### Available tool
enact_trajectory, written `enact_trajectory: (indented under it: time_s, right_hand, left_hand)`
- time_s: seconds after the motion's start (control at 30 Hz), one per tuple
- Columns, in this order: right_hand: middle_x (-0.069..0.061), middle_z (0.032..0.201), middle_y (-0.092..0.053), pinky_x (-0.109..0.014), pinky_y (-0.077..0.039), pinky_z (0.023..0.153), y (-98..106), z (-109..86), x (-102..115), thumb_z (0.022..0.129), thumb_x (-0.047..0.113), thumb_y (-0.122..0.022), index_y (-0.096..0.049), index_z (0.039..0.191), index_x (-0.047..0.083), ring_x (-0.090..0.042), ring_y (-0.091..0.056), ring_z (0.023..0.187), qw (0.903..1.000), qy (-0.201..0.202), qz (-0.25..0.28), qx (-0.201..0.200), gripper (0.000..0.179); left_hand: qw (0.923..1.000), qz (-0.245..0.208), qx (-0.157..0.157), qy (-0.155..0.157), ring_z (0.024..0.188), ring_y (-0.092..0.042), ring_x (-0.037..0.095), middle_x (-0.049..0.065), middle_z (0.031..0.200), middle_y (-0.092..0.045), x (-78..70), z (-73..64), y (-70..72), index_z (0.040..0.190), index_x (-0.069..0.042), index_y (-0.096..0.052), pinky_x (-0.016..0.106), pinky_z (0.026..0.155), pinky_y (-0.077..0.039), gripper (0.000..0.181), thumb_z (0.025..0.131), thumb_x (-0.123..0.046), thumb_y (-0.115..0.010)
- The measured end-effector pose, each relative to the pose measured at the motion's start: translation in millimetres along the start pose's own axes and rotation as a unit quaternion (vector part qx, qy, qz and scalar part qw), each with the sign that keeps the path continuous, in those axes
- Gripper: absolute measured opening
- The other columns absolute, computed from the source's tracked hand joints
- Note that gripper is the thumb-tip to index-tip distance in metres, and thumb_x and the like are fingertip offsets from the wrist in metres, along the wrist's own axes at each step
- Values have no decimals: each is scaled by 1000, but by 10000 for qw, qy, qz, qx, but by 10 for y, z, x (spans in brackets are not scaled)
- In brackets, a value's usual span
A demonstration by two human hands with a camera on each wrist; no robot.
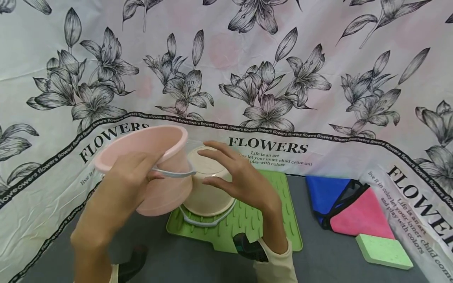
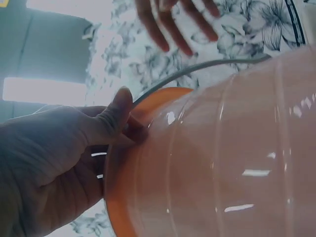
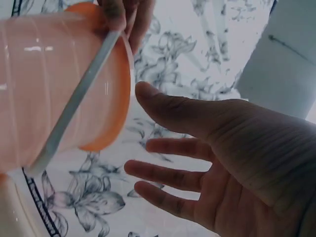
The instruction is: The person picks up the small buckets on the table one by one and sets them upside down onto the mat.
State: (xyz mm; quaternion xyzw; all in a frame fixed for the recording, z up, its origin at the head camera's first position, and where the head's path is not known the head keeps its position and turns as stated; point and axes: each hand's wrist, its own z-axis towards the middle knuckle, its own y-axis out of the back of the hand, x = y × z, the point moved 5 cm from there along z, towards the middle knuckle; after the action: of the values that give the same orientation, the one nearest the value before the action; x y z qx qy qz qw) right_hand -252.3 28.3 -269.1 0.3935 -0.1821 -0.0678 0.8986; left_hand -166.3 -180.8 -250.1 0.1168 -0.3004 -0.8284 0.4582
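A pink bucket (image 1: 164,198) is raised and tilted at the left of the head view, its opening turned up. My left hand (image 1: 129,177) grips its rim, with the thumb against the grey handle (image 2: 185,73) in the left wrist view. To the right, my right hand (image 1: 244,182) is spread and holds nothing; its thumb and fingers (image 3: 168,173) point toward the bucket's rim. Behind the pink bucket, a cream bucket (image 1: 209,196) stands upside down on a green ridged mat (image 1: 279,204), its grey handle (image 1: 209,223) lying on the mat.
Right of the mat, a folded blue and pink cloth (image 1: 361,212) with black edging lies on the dark grey tabletop (image 1: 184,259). A light green sponge (image 1: 383,249) touches its front edge. A flower-printed sheet (image 1: 226,78) hangs behind and along both sides.
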Motion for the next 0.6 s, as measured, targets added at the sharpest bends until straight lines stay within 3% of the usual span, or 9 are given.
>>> enact_trajectory:
  time_s: [0.2,0.33,0.37,0.5,0.6]
  right_hand:
    - [-16,160,-46,-32,-54,110,-9,44,258,89,20,-83,-54,149,4,-25,-60,136,9977,620,20,-283,68]
    - [-16,154,-51,-27,-56,100,-12,46,372,88,22,-85,-53,149,3,-18,-65,117,9965,707,-193,-400,72]
    - [-16,150,-54,-27,-56,96,5,37,392,87,22,-86,-55,148,3,-17,-65,113,9963,689,-234,-446,71]
    - [-12,131,-61,-25,-56,80,139,-33,427,81,16,-91,-64,135,3,-14,-61,94,9949,716,-124,-697,61]
    - [-12,121,-64,-23,-55,75,257,-102,424,77,9,-93,-68,126,3,-13,-60,85,9930,801,23,-869,54]
  left_hand:
    - [9989,-146,-263,-364,91,-67,32,14,97,-73,-254,41,-7,126,5,-66,48,81,-56,58,72,12,-86]
    - [9956,-395,-610,-592,84,-61,27,11,101,-71,-427,62,10,128,3,-61,44,75,-50,66,68,8,-88]
    - [9947,-431,-665,-653,84,-58,27,11,102,-70,-464,68,11,128,3,-59,43,74,-48,64,70,7,-87]
    - [9905,-648,-857,-855,86,-59,25,10,105,-71,-574,100,-1,128,3,-62,38,75,-44,32,100,-12,-68]
    - [9886,-815,-834,-953,94,-62,25,10,110,-73,-625,126,-24,129,0,-66,36,78,-44,30,106,-18,-60]
